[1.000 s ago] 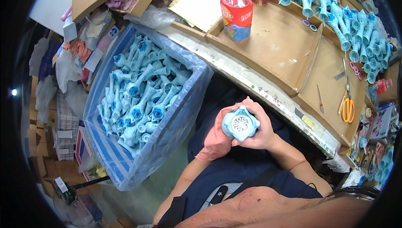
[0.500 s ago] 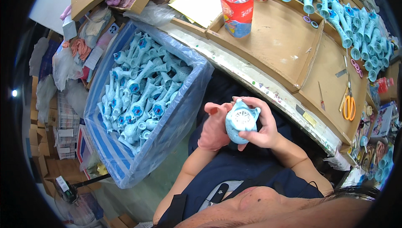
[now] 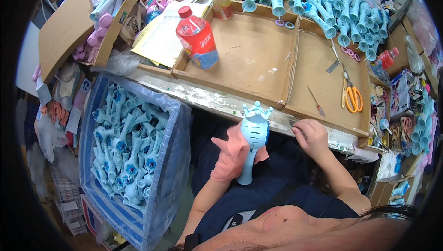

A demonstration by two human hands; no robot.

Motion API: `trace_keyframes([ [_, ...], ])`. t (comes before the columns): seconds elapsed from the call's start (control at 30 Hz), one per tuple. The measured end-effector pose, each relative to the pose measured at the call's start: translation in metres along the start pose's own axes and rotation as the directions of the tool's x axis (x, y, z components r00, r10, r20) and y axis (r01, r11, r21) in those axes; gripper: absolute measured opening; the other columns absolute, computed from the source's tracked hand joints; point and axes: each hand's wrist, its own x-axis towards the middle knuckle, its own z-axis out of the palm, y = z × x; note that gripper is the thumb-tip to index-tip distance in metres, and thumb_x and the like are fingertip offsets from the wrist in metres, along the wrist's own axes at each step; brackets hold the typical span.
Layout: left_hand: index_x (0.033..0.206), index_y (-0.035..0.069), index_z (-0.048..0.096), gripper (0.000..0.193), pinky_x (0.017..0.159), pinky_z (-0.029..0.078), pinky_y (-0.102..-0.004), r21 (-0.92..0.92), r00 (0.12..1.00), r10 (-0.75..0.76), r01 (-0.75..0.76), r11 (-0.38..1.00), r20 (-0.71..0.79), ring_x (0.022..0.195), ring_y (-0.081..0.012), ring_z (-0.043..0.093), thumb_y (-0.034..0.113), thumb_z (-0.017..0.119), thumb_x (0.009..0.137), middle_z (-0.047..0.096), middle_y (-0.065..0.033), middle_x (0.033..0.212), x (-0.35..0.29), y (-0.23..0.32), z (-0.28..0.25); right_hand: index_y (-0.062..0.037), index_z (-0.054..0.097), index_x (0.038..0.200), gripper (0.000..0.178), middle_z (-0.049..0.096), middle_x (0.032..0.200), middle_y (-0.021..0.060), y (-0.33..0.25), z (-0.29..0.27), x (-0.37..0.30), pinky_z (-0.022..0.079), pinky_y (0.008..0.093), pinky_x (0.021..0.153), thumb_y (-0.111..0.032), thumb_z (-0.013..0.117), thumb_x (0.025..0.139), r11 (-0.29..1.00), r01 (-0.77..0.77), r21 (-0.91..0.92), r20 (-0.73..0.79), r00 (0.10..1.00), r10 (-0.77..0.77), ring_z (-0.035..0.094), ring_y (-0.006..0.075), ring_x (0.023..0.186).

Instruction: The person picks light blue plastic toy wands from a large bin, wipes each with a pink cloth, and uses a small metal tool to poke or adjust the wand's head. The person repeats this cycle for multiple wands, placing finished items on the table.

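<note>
My left hand (image 3: 229,155), covered in a loose salmon-pink cloth that looks like a glove, is closed round a light blue toy wand (image 3: 255,132). The wand stands nearly upright in front of my body, its crown-shaped top up and its flared handle end down. Slots show in the side of its round head. At the bench's front edge, my right hand (image 3: 312,136) is bare, with its fingers curled and pinched together. A small dark grey edge shows by its fingertips; what it holds, if anything, is hidden.
Left of me stands a blue striped, plastic-lined bin (image 3: 173,158) full of similar wands. Cardboard trays (image 3: 249,62) cover the bench, with a red-labelled bottle (image 3: 197,38), orange-handled scissors (image 3: 353,98) and a thin pointed tool (image 3: 316,101). More wands (image 3: 344,11) lie behind.
The wand has turned from its round face to upright, crown on top. My right hand has let go of it and moved right to the bench edge. The whole view has shifted.
</note>
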Motion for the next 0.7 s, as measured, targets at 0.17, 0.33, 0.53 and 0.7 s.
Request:
trace_keyframes([
  [0.17,0.129,-0.001,0.052,0.035,0.082,0.052,-0.0346,0.563,0.964,0.124,-0.239,0.791,0.235,0.103,-0.0284,0.060,0.010,0.051,0.096,0.059,-0.0179,0.122,0.000,-0.012,0.023,-0.0044,0.069,0.113,0.047,0.065,0.112,0.0094,0.020,-0.003,-0.042,0.050,0.0448,0.092,-0.021,0.084,0.072,0.969,0.087,-0.233,-0.014,0.996,-0.093,0.061,0.0303,0.103],
  [0.33,0.116,0.001,0.059,0.027,0.072,0.050,-0.0341,0.750,0.880,0.386,-0.449,0.485,0.277,0.107,-0.0226,0.058,0.016,0.053,0.095,0.058,-0.0113,0.119,0.002,-0.030,0.041,-0.0054,0.071,0.101,0.028,0.068,0.093,0.0077,0.039,-0.014,-0.040,0.055,0.0392,0.073,-0.006,0.081,0.075,0.983,0.175,-0.062,-0.169,0.969,-0.183,0.066,0.0281,0.080],
  [0.53,0.125,0.002,0.057,0.032,0.066,0.056,-0.0349,0.984,0.832,0.526,-0.159,-0.082,0.178,0.084,-0.0260,0.066,0.011,0.057,0.094,0.064,-0.0172,0.102,0.008,-0.024,0.061,-0.0052,0.070,0.095,0.021,0.069,0.085,0.0102,0.001,-0.014,0.028,0.053,0.0320,0.061,0.001,0.078,0.076,0.949,0.075,0.305,-0.353,0.935,0.040,0.067,0.0250,0.070],
  [0.7,0.128,0.000,0.056,0.034,0.070,0.058,-0.0340,0.833,0.870,0.472,-0.362,0.418,0.142,0.085,-0.0269,0.067,0.013,0.057,0.097,0.064,-0.0199,0.110,0.019,-0.015,0.057,-0.0067,0.070,0.088,0.014,0.069,0.079,0.0060,-0.011,-0.017,0.072,0.051,0.0317,0.056,-0.005,0.079,0.078,0.974,0.171,0.147,-0.300,0.946,-0.121,0.066,0.0234,0.066],
])
